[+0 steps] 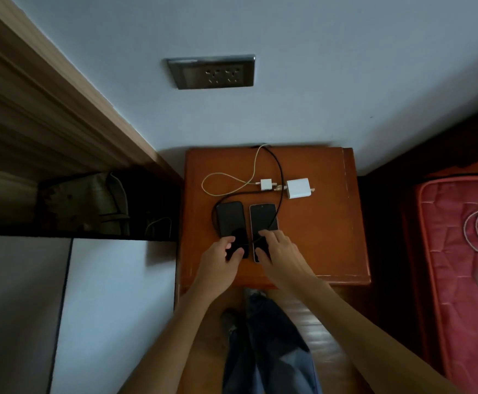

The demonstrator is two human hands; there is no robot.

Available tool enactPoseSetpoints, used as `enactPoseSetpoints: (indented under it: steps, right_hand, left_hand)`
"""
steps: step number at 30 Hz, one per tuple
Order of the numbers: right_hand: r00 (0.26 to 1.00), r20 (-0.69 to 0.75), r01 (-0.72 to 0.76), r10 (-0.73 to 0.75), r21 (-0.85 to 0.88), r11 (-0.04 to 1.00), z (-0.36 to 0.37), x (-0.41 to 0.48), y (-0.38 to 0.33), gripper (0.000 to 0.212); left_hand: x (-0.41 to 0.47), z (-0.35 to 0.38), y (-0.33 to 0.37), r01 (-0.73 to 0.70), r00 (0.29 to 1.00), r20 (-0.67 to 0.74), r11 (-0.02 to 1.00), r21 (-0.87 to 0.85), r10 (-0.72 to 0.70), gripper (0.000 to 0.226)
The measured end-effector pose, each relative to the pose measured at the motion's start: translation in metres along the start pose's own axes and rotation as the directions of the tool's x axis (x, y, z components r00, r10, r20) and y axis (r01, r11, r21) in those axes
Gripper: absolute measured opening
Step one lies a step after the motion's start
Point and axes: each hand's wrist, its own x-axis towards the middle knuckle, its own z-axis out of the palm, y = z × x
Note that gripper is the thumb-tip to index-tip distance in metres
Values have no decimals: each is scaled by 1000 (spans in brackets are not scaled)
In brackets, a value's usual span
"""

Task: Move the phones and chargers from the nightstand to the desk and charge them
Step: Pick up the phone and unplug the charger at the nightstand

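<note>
The left hand (220, 255) pinches the black phone's (229, 220) near end. The right hand (279, 250) rests spread fingers on the silver phone (262, 218) beside it.

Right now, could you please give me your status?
Left hand grips black phone; right hand rests on silver-edged phone. Both flat on nightstand. Black cable loops round them.
</note>
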Motion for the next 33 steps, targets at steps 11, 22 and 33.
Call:
enactPoseSetpoints:
  steps: [11, 22, 33]
  right_hand:
    - [915, -159, -332, 372, 231, 915, 68, 34, 61, 40]
    - [898, 32, -347, 440, 667, 659, 59, 36, 80, 28]
    - [934, -116, -195, 337, 625, 756, 32, -17, 40, 28]
  left_hand:
    - [49, 83, -24, 64, 998, 33, 991, -122, -60, 47]
    - [61, 83, -28, 133, 991, 53, 958, -255, -124, 59]
    - [54, 68, 7, 166, 981, 164, 880, -444, -102, 84]
